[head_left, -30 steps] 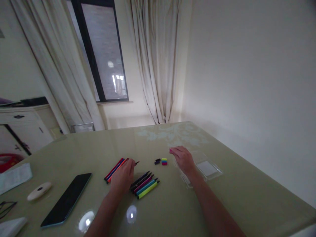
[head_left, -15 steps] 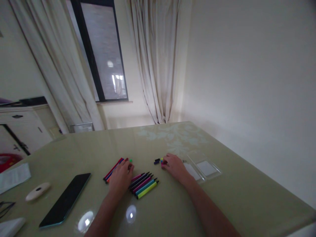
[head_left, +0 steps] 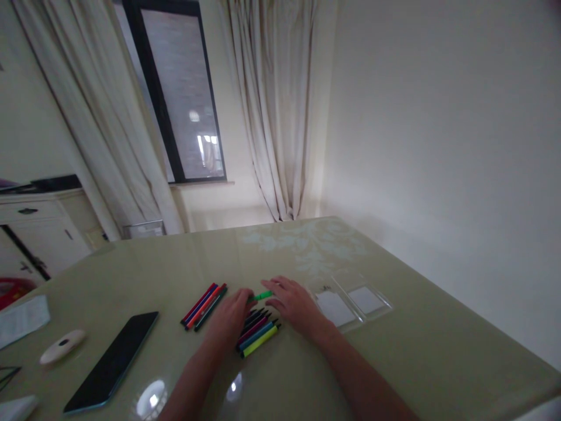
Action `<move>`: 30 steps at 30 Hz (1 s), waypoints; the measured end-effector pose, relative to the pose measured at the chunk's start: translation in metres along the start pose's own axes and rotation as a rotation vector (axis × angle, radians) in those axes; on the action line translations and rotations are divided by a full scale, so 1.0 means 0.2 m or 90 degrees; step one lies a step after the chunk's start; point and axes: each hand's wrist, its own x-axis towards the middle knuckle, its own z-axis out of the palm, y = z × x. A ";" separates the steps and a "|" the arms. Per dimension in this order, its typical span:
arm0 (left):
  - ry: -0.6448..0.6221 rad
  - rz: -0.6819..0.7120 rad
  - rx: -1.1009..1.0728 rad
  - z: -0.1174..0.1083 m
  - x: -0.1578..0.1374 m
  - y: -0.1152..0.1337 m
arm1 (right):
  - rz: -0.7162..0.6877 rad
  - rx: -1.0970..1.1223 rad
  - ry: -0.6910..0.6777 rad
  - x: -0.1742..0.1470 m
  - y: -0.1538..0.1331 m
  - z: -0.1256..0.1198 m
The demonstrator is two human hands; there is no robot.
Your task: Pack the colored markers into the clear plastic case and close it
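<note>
My left hand [head_left: 234, 313] is closed on the back end of a green marker [head_left: 262, 296], held just above the table. My right hand [head_left: 295, 304] has its thumb and fingers around the marker's other end, which they partly hide. Under and between my hands lies a row of uncapped markers, with a yellow-green marker [head_left: 260, 341] nearest me and a blue one [head_left: 255, 336] beside it. Left of my left hand is a group of capped markers, among them a red marker [head_left: 198, 303] and a dark green one [head_left: 209, 310].
An open clear plastic case [head_left: 363, 320] with white inserts lies right of my right hand. On the table's left are a dark phone [head_left: 113, 362], a cream oval object [head_left: 63, 347] and a pale sheet [head_left: 24, 320]. A wall runs along the right table edge.
My left hand has lifted the green marker from the left group and moved right. My right hand has come left from the small caps to the marker's end; the caps are now hidden.
</note>
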 end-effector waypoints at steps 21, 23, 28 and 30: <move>-0.029 0.003 -0.021 0.02 -0.02 -0.19 | 0.138 0.032 -0.045 0.00 0.12 0.01; -0.021 -0.007 -0.056 0.03 -0.01 -0.20 | 0.138 0.007 -0.086 0.01 0.08 0.03; 0.052 -0.205 0.034 -0.03 -0.01 -0.23 | 0.128 -0.035 -0.105 0.02 0.05 0.03; 0.051 -0.274 0.108 -0.05 -0.03 -0.24 | 0.132 -0.049 -0.110 0.02 0.05 0.03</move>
